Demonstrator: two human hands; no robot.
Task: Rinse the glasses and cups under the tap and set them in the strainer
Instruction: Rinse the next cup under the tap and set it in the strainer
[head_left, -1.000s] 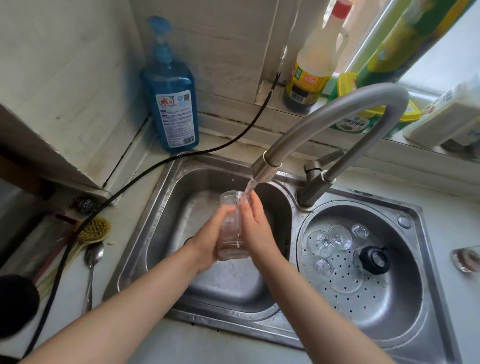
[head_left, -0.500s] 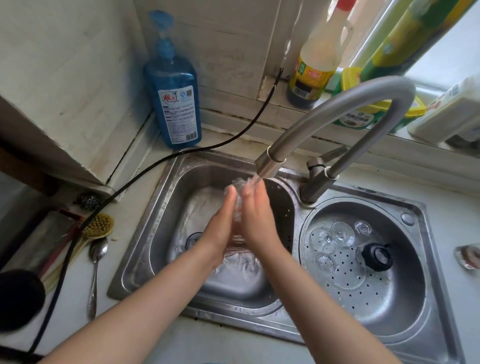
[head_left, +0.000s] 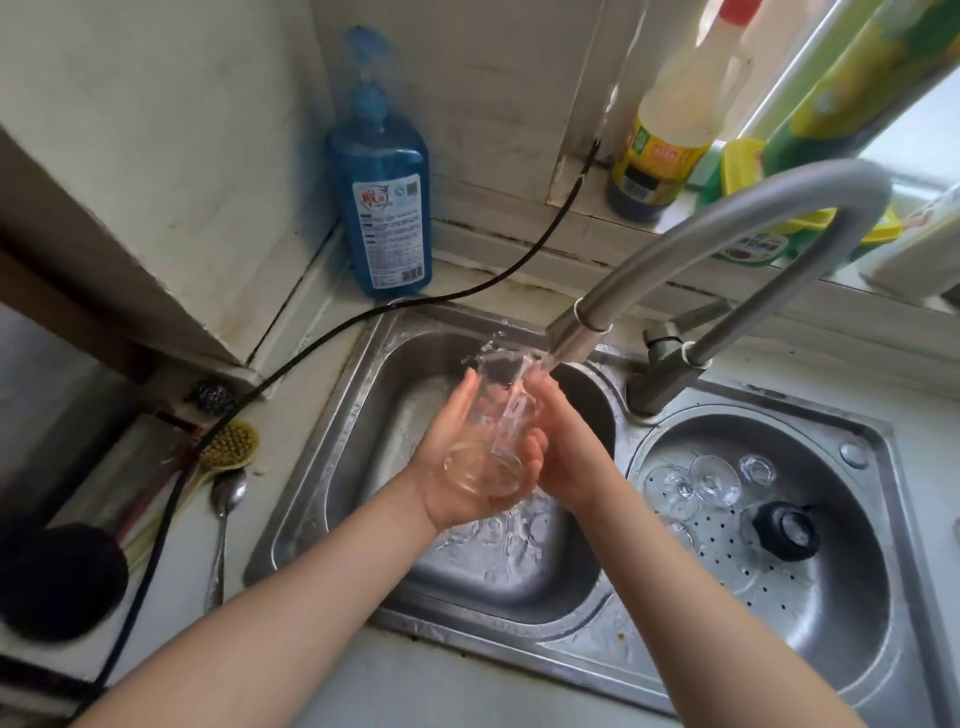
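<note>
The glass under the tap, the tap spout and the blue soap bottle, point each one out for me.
glass (head_left: 485, 452), head view, on its clear side wall near the base.
tap spout (head_left: 576, 343), head view, on the metal nozzle end.
blue soap bottle (head_left: 382, 208), head view, on the label on its front.

Clear glass tilted under tap stream

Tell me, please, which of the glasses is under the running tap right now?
The glass held between the left hand and right hand over the left basin; the other glasses lie in the strainer on the right, away from the water.
</note>
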